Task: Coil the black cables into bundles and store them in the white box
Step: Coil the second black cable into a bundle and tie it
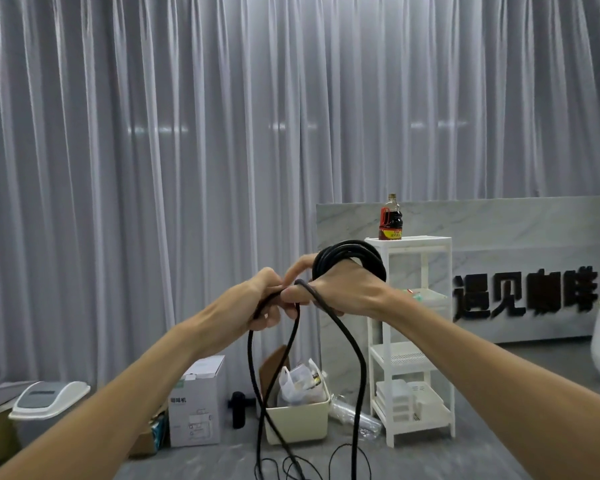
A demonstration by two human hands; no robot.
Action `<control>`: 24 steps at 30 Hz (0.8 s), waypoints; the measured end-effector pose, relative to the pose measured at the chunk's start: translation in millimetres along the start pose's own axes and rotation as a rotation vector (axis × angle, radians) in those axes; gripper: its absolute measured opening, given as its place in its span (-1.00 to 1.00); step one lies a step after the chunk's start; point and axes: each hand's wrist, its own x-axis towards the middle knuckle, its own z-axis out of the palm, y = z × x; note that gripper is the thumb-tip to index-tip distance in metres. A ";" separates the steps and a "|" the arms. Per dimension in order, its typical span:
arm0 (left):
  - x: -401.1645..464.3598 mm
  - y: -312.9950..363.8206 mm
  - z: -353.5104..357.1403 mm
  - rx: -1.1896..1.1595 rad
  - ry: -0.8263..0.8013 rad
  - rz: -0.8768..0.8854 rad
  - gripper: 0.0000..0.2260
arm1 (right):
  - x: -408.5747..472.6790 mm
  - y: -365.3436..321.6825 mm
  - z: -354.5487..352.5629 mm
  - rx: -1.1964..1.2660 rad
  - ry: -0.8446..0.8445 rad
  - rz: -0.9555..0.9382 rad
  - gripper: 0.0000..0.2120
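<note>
A black cable [355, 358] is partly wound into a coil [350, 254] around my right hand [343, 292], which is raised in the middle of the view. My left hand [257, 303] is just left of it, fingers closed on a strand of the same cable. From both hands, loose strands hang down to the floor, where more cable lies in loops [291, 465]. A cream-white box [297, 422] stands on the floor below my hands, with a plastic bag and other things in it.
A white shelf rack [413, 341] with a dark sauce bottle [391, 218] on top stands right of the box. A cardboard box [194, 407], a lidded white bin [49, 400] and a black cylinder [238, 408] sit to the left. Grey curtains hang behind.
</note>
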 end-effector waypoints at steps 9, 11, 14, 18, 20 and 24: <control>-2.7 -2.8 28.1 0.260 0.214 0.064 -0.26 | 7.4 7.7 -4.3 -0.266 0.098 0.103 -0.96; -6.5 -4.3 35.7 0.341 0.185 0.160 -0.33 | 8.3 6.6 -3.7 -0.333 0.089 0.133 -0.89; -10.2 -0.6 31.1 0.337 0.208 0.242 -0.56 | 6.3 6.7 -8.2 -0.329 0.071 0.175 -0.87; -8.4 1.0 4.1 0.320 0.322 0.280 -0.80 | -0.4 7.9 -19.9 -0.192 -0.019 0.215 -0.84; -3.3 -2.0 -5.6 0.460 0.447 0.314 -0.86 | -3.6 6.6 -22.8 -0.111 -0.083 0.193 -0.85; 8.6 -3.7 -2.3 0.646 0.500 0.339 -0.86 | -3.1 3.4 -20.8 -0.010 -0.172 0.169 -0.81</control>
